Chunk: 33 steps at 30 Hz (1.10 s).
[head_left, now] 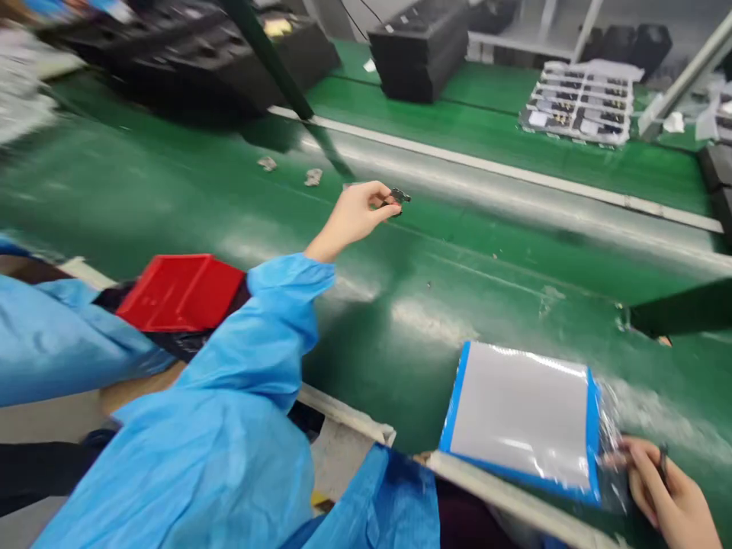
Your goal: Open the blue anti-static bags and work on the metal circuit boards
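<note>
My left hand (353, 215) reaches out over the green conveyor belt (486, 252) on a blue-sleeved arm. Its thumb and fingers pinch a small black part (400, 197) just above the belt. My right hand (669, 492) is at the bottom right corner with its fingers curled round a thin dark object (662, 460). It touches the crinkled clear wrap at the right edge of a flat grey pad with a blue border (523, 412), which lies on the belt's near edge.
A red bin (181, 292) sits at the left beside another blue sleeve (51, 343). Black tray stacks (423, 49) and a tray of small parts (583, 99) lie beyond the metal rail (515, 174). Two paper scraps (313, 177) rest on the belt.
</note>
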Available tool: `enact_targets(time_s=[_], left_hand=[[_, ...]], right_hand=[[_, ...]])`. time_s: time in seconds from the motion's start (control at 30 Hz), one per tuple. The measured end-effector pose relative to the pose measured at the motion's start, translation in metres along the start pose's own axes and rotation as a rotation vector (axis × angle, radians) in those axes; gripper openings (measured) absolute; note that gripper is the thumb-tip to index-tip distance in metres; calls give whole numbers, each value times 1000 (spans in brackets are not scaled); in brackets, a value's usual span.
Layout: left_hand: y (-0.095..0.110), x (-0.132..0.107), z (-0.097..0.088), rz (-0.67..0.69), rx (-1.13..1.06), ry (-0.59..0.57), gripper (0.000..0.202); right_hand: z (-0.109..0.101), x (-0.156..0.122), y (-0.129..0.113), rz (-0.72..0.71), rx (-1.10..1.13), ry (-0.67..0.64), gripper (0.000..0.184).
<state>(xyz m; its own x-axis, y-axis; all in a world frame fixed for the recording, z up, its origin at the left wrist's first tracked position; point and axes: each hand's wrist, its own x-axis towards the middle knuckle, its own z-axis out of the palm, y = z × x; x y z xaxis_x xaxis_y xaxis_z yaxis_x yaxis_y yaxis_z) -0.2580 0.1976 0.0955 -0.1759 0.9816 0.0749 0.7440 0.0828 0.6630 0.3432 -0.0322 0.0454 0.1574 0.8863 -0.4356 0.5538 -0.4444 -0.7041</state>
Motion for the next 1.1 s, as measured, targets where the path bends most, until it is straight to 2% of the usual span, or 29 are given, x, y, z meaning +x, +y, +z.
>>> enact_targets(time_s=[0.07,0.2,0.27,0.33,0.47,0.6,0.7,0.77,0.8,0.83,0.9,0.97,1.03,1.1], left_hand=[[12,-42,7,-31,-125,-130,39],[24,-128,34,-99,-280,-380,50],[26,-162,49,-131,-245,-430,56],[27,-187,63,-121,-134,-447,58],[31,-211,82,5,58,-430,51],[31,-219,87,198,255,-276,48],[42,-232,87,350,351,-56,41],[62,-247,90,446,318,61,32],[75,-256,94,511,273,66,30],[91,-265,99,590,213,31,30],[121,-282,117,775,84,-124,32],[146,-292,140,885,-1,-249,30],[161,-295,164,899,-27,-310,26],[167,-294,183,884,-8,-323,25]], right_hand=[[3,-7,-2,-36,63,39,69],[20,-20,-12,-135,36,216,64],[25,-28,-16,-180,-2,317,61],[26,-37,-17,-213,8,371,58],[27,-51,-21,-235,218,285,51],[28,-63,-38,-313,393,201,42],[22,-75,-50,-384,423,249,37],[16,-83,-53,-417,335,324,36],[13,-87,-53,-421,282,368,35],[11,-91,-52,-414,248,409,34],[11,-97,-47,-373,273,450,33],[16,-99,-40,-311,401,407,32],[25,-98,-32,-260,535,316,31],[35,-94,-23,-243,640,252,28]])
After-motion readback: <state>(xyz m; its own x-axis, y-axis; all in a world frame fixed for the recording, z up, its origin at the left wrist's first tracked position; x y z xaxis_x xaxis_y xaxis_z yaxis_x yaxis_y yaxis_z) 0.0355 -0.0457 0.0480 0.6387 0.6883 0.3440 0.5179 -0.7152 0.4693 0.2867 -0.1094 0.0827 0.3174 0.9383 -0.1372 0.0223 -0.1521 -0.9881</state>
